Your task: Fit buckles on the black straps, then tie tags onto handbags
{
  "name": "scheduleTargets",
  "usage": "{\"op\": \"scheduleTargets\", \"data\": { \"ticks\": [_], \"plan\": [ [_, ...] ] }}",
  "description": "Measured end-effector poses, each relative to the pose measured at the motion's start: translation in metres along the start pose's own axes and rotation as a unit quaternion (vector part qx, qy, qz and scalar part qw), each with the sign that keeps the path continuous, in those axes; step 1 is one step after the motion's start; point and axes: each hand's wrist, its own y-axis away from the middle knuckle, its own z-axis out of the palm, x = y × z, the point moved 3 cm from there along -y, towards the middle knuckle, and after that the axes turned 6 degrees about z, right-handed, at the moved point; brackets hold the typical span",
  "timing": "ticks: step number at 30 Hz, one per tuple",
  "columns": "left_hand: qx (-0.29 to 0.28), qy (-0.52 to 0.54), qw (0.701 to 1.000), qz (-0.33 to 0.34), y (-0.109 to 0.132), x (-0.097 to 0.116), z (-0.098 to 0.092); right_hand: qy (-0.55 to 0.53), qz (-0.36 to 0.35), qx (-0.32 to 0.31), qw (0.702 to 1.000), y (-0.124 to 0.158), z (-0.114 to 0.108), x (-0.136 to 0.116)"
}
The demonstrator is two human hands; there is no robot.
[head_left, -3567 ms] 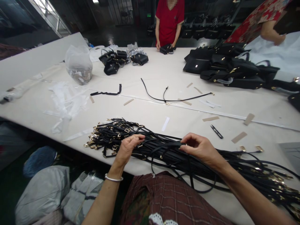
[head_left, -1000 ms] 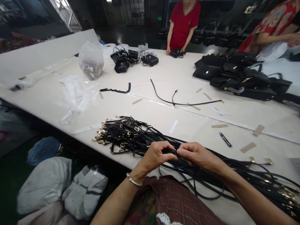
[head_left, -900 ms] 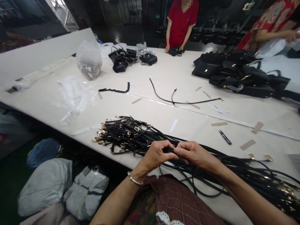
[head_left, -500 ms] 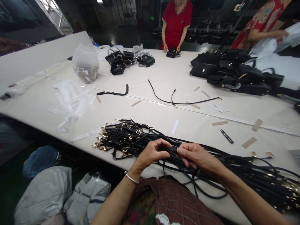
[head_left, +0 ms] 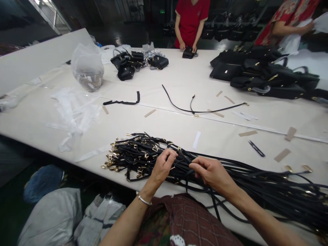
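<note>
A large heap of thin black straps (head_left: pixel 246 174) with gold buckles and clasps lies along the table's near edge. Over its middle, my left hand (head_left: pixel 163 165) is closed, thumb and fingers pinched on a black strap; the gripped part is mostly hidden. A short way to the right, my right hand (head_left: pixel 214 172) pinches the same dark strap between thumb and forefinger, with a length hanging below it. Gold hardware (head_left: pixel 112 160) clusters at the heap's left end. Beyond the heap, a single black strap (head_left: pixel 176 107) lies curved across the table.
A small pair of thread snips (head_left: pixel 256 149) lies at the right. Black handbags (head_left: pixel 266 73) are piled at the far right, more (head_left: pixel 125 65) at the back left. A plastic bag (head_left: pixel 88 68) stands at left. Two co-workers, one in a red shirt (head_left: pixel 192 20), stand opposite.
My hands were close together on the strap; now they are farther apart, the left having moved left and the right slightly right. The view has shifted a little.
</note>
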Motion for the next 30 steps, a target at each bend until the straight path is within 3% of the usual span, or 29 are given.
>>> {"op": "scheduleTargets", "data": {
  "ticks": [4, 8, 11, 15, 18, 21, 24, 27, 30],
  "plan": [
    [-0.094, -0.030, 0.995, -0.002, -0.010, -0.001, 0.005, 0.048, -0.065, 0.019, 0.997, -0.006, 0.003, -0.001],
    [-0.145, -0.060, 0.988, -0.003, -0.022, 0.000, 0.013, 0.087, -0.088, 0.029, 0.992, -0.012, 0.003, -0.001],
    [-0.186, -0.041, 0.982, -0.015, -0.028, -0.001, 0.017, 0.088, -0.056, 0.031, 0.994, -0.016, 0.004, -0.001],
    [-0.221, 0.028, 0.973, -0.052, -0.028, -0.007, 0.022, -0.021, 0.003, -0.054, 0.998, -0.021, 0.009, -0.001],
    [-0.167, 0.156, 0.969, -0.100, -0.031, -0.016, 0.019, -0.103, 0.034, -0.097, 0.989, -0.021, 0.009, 0.002],
    [-0.011, 0.272, 0.954, -0.124, -0.038, -0.030, 0.000, -0.174, 0.077, -0.113, 0.975, -0.018, 0.003, 0.009],
    [0.071, 0.253, 0.958, -0.113, -0.045, -0.038, -0.018, -0.200, 0.085, -0.114, 0.969, -0.015, -0.002, 0.013],
    [0.053, 0.136, 0.987, -0.072, -0.048, -0.028, -0.022, -0.215, 0.082, -0.127, 0.965, -0.015, -0.002, 0.013],
    [-0.033, 0.039, 0.998, -0.040, -0.049, -0.009, -0.013, -0.234, 0.085, -0.135, 0.959, -0.016, 0.001, 0.011]
  ]
}}
